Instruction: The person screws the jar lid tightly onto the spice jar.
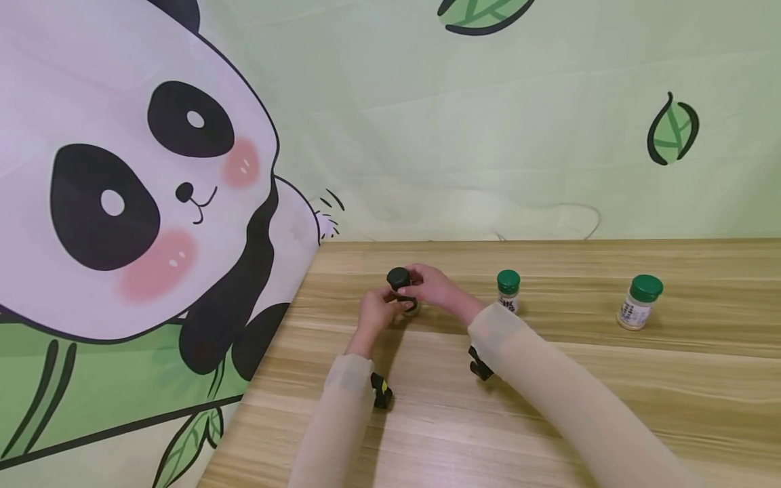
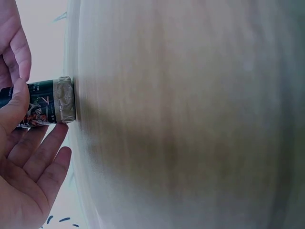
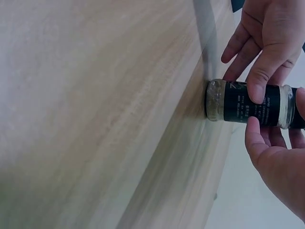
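Note:
A small spice jar with a black cap and a dark label is between the two hands, its clear base at the wooden tabletop. My left hand holds the jar by its body, thumb across the label and fingers behind. From the other side my right hand grips the upper part around the cap, a finger also touching the label. In the right wrist view the cap is partly cut off by the frame edge and covered by the right hand's fingers.
Two spice jars with green caps stand to the right: one jar just behind the right forearm, the other jar farther right. A green panda-print backdrop rises behind and left of the wooden table. Black straps sit at both wrists.

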Demonstrator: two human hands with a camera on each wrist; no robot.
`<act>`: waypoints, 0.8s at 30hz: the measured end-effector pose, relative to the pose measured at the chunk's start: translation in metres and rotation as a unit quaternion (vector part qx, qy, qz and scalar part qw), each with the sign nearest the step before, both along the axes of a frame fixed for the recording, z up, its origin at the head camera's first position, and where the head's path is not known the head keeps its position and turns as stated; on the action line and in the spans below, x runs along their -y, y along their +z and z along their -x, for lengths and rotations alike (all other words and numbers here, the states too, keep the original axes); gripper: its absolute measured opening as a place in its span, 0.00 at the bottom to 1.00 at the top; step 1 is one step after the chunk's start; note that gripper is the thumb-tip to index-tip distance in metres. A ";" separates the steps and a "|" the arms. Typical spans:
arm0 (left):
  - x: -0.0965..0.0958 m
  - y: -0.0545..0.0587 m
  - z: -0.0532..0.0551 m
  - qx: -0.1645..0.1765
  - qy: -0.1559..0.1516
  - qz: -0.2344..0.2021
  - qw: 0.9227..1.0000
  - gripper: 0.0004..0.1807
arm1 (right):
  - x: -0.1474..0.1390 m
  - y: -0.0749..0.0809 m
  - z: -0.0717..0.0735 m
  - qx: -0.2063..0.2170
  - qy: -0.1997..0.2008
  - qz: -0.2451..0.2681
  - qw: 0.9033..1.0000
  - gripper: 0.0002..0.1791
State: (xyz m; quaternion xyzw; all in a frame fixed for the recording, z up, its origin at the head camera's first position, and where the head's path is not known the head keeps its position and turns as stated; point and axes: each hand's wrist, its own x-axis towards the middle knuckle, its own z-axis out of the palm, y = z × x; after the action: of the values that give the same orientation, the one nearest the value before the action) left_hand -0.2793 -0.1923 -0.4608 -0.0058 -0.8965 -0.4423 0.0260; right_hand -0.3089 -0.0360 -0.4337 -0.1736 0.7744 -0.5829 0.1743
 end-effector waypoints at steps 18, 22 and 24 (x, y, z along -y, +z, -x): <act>0.001 0.000 0.000 -0.011 0.003 0.014 1.000 0.17 | 0.009 -0.008 -0.007 0.000 -0.071 0.032 0.997 0.30; 0.000 -0.001 0.000 -0.015 0.001 0.012 1.000 0.17 | 0.010 -0.010 -0.008 -0.007 -0.085 0.031 0.996 0.29; 0.000 -0.001 0.000 -0.015 0.001 0.007 1.000 0.17 | 0.011 -0.010 -0.009 -0.011 -0.090 0.030 0.995 0.29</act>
State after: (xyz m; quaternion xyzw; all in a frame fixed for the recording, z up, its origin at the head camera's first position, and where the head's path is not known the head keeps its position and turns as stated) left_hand -0.2790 -0.1922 -0.4621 -0.0120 -0.8991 -0.4358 0.0394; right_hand -0.3003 -0.0471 -0.4437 -0.1152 0.7712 -0.6168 0.1073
